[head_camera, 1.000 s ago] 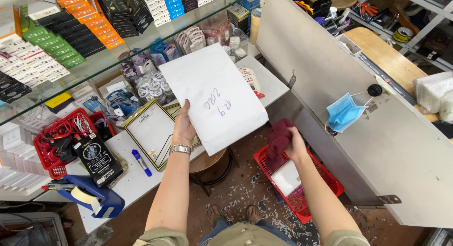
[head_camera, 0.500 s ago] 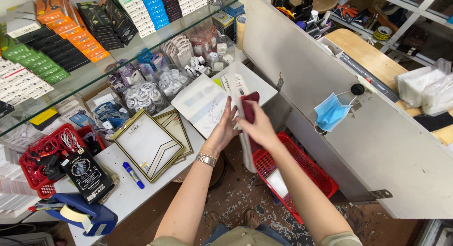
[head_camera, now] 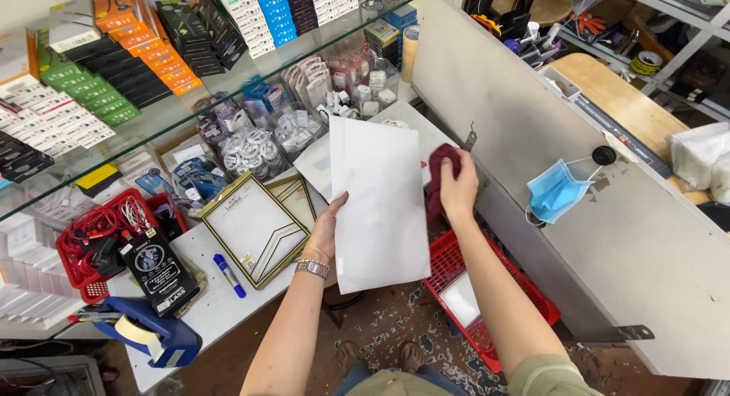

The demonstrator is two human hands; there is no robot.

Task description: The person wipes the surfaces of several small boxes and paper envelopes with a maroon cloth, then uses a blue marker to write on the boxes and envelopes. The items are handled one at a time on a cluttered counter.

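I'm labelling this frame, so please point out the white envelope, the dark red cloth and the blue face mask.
white envelope (head_camera: 382, 206): head view, middle of its blank face.
dark red cloth (head_camera: 439, 168): head view, upper bunched part beside the right hand.
blue face mask (head_camera: 555, 192): head view, centre of its pleated front.

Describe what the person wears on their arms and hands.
Both forearms are bare, with no gloves. The left hand has a silver metal-link wristwatch at the wrist. The right hand shows no ring or band. Short olive-khaki sleeves show at the upper arms.
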